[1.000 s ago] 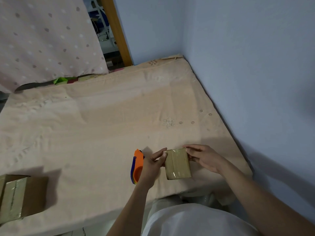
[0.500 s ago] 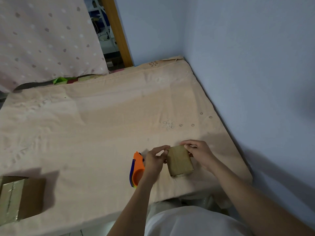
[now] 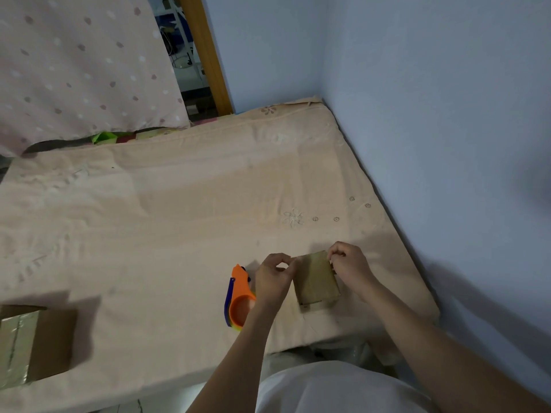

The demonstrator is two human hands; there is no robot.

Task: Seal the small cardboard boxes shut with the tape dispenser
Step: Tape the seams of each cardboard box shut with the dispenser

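At the far left I see a larger cardboard box (image 3: 32, 342) lying on the bed (image 3: 167, 222), cut by the picture edge; its top carries shiny tape and I cannot see what is inside. Between it and the hands there is a wide stretch of bare sheet. Next comes the orange and blue tape dispenser (image 3: 238, 296), which lies on the sheet just beside my left hand (image 3: 272, 280), at its left side, and no finger holds it. The left hand has its fingers curled and pinches the far left corner of the small cardboard box (image 3: 316, 281). This box is closed, covered with tape, and rests on the bed between both hands, near the front edge of the mattress. My right hand (image 3: 348, 268) has a curled grip on the far right corner of the same box. To the right, the bed ends near the blue wall (image 3: 447, 114), so little room remains on that side.
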